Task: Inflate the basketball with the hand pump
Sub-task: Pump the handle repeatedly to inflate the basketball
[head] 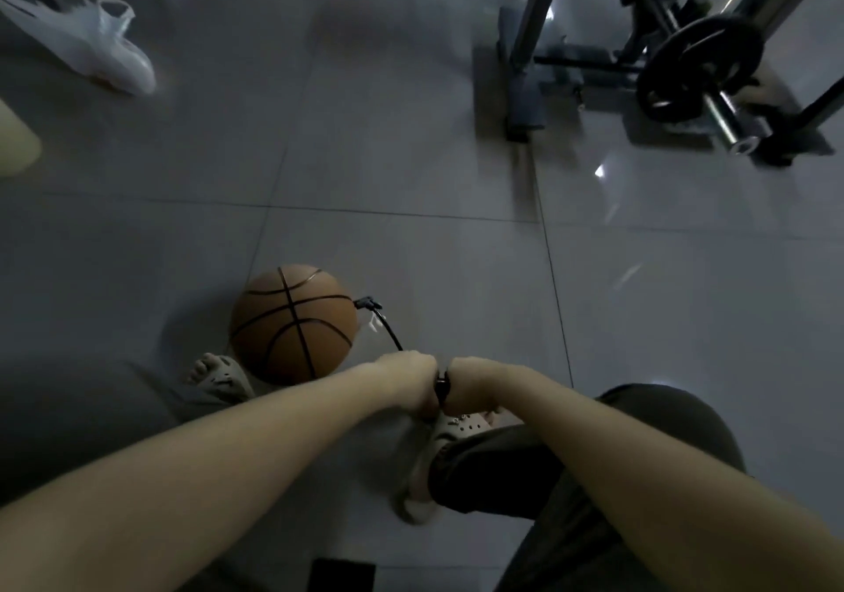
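An orange basketball [294, 323] with black seams rests on the grey tiled floor, just ahead of my left foot. A thin black hose [388, 331] runs from a fitting at the ball's right side down to the hand pump [441, 386]. Only a small black part of the pump shows between my fists; the rest is hidden. My left hand [408, 374] and my right hand [470, 381] grip the pump handle side by side, fingers curled around it, directly right of and below the ball.
My sandalled feet [450, 436] stand near the pump. A white plastic bag [98, 43] lies at the far left. A weight bench frame [525, 88] and a barbell with black plates [698, 70] stand at the far right. A dark object [342, 575] sits at the bottom edge.
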Tool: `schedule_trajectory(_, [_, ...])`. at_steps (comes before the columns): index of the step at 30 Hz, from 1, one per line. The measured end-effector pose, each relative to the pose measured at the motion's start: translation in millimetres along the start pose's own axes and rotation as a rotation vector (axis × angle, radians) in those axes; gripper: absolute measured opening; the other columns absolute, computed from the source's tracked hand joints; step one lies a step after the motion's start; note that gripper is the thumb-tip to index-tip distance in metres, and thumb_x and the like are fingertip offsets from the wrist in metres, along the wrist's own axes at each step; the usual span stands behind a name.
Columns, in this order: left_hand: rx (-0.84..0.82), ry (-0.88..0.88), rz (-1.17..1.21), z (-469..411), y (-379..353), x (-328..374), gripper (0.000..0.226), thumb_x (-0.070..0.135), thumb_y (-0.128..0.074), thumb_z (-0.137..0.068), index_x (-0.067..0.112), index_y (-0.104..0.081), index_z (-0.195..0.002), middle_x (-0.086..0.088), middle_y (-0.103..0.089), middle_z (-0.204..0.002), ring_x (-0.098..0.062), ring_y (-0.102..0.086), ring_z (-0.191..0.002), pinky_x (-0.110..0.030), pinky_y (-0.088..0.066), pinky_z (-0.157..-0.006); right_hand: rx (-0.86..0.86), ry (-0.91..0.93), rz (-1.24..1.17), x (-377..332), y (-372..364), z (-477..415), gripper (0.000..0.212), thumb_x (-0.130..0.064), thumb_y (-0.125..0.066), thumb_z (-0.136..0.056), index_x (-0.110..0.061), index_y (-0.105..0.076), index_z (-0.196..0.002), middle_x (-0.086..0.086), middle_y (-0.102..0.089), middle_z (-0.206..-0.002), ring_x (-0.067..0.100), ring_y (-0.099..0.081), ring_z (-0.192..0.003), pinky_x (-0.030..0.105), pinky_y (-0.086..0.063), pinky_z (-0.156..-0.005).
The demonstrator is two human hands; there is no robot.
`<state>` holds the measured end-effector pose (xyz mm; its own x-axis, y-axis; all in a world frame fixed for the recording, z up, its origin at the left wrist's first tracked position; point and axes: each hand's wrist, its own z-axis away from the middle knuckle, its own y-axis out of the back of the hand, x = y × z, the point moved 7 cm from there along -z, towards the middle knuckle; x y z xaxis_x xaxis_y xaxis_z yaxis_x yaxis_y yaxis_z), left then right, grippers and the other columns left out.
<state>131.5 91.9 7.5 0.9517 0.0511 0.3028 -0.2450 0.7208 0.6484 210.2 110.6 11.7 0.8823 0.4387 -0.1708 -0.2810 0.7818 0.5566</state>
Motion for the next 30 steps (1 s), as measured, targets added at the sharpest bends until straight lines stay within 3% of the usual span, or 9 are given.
schedule_trajectory(2, [0.003, -0.011, -0.001, 17.3, 21.1, 1.2, 0.027, 0.03, -0.068, -0.085, 0.018, -0.052, -0.067, -0.002, -0.056, -0.066, -0.024, -0.055, -0.061, -0.031, -0.043, -0.056, -0.026, 0.027, -0.02, -6.9, 17.6, 21.6, 0.022, -0.026, -0.068, -0.088, -0.012, -0.059, -0.073, 0.002, -0.055, -0.063, 0.019, -0.053, -0.052, 0.026, -0.045, -0.044])
schedule_trajectory(6, [-0.01, 0.009, 0.097, 44.8, 84.2, 9.9, 0.012, 0.021, -0.069, -0.082, 0.012, -0.066, -0.074, -0.005, -0.06, -0.063, -0.023, -0.055, -0.056, -0.032, -0.044, -0.052, 0.003, 0.028, -0.061, -8.9, 80.2, 55.2, 0.016, -0.023, -0.068, -0.089, -0.008, -0.066, -0.087, 0.004, -0.055, -0.067, 0.018, -0.05, -0.053, 0.029, -0.047, -0.053])
schedule_trajectory(9, [0.056, 0.035, 0.133, 38.4, 108.8, 17.8, 0.012, 0.017, -0.068, -0.083, 0.012, -0.064, -0.074, -0.003, -0.056, -0.06, -0.02, -0.051, -0.051, -0.028, -0.041, -0.048, 0.093, 0.031, -0.041, -1.8, 109.9, 56.7, 0.017, -0.02, -0.069, -0.085, -0.011, -0.062, -0.072, 0.002, -0.052, -0.056, 0.016, -0.045, -0.044, 0.026, -0.043, -0.048])
schedule_trajectory(13, [0.069, 0.016, 0.01, 5.5, 76.1, 8.7, 0.017, 0.018, -0.065, -0.089, 0.016, -0.057, -0.074, -0.004, -0.062, -0.074, -0.02, -0.057, -0.061, -0.03, -0.047, -0.053, 0.095, 0.038, 0.013, 1.9, 73.2, 15.1, 0.013, -0.024, -0.063, -0.092, -0.011, -0.065, -0.087, 0.001, -0.057, -0.072, 0.016, -0.055, -0.063, 0.028, -0.049, -0.062])
schedule_trajectory(17, [0.107, -0.02, -0.002, -31.4, 39.0, -7.5, 0.021, 0.02, -0.062, -0.087, 0.018, -0.05, -0.069, -0.005, -0.059, -0.073, -0.025, -0.059, -0.066, -0.032, -0.045, -0.054, 0.152, 0.036, -0.009, 17.1, 40.3, -28.5, 0.021, -0.036, -0.06, -0.091, -0.016, -0.056, -0.09, -0.001, -0.053, -0.075, 0.022, -0.063, -0.081, 0.037, -0.058, -0.081])
schedule_trajectory(21, [0.056, -0.037, 0.005, -49.1, -5.2, -12.6, 0.02, 0.022, -0.059, -0.088, 0.018, -0.052, -0.07, -0.001, -0.057, -0.071, -0.026, -0.064, -0.071, -0.036, -0.054, -0.061, 0.104, -0.01, -0.013, 25.0, -4.8, -50.4, 0.019, -0.036, -0.055, -0.092, -0.017, -0.057, -0.094, 0.002, -0.058, -0.087, 0.026, -0.063, -0.087, 0.036, -0.054, -0.077])
schedule_trajectory(26, [0.059, -0.043, -0.018, -40.3, -19.4, -18.7, 0.02, 0.024, -0.058, -0.089, 0.017, -0.051, -0.072, 0.001, -0.052, -0.072, -0.025, -0.056, -0.071, -0.033, -0.043, -0.06, 0.151, -0.004, -0.018, 13.2, -13.3, -44.6, 0.028, -0.036, -0.057, -0.09, -0.016, -0.062, -0.109, 0.008, -0.065, -0.111, 0.03, -0.064, -0.1, 0.036, -0.052, -0.079])
schedule_trajectory(28, [0.047, -0.029, -0.022, -19.5, -20.3, -18.2, 0.016, 0.025, -0.059, -0.09, 0.017, -0.052, -0.078, 0.0, -0.053, -0.077, -0.025, -0.057, -0.074, -0.033, -0.043, -0.061, 0.119, -0.007, 0.024, -0.9, -15.0, -25.1, 0.02, -0.033, -0.058, -0.092, -0.017, -0.059, -0.103, 0.007, -0.064, -0.107, 0.028, -0.062, -0.094, 0.036, -0.051, -0.08])
schedule_trajectory(30, [-0.031, -0.036, -0.027, -8.1, -22.0, -15.0, 0.021, 0.023, -0.06, -0.09, 0.018, -0.049, -0.072, 0.0, -0.052, -0.072, -0.026, -0.058, -0.073, -0.034, -0.044, -0.06, 0.051, -0.063, 0.021, -6.7, -20.7, -14.8, 0.019, -0.029, -0.061, -0.092, -0.014, -0.051, -0.085, 0.006, -0.056, -0.088, 0.027, -0.057, -0.087, 0.035, -0.048, -0.077])
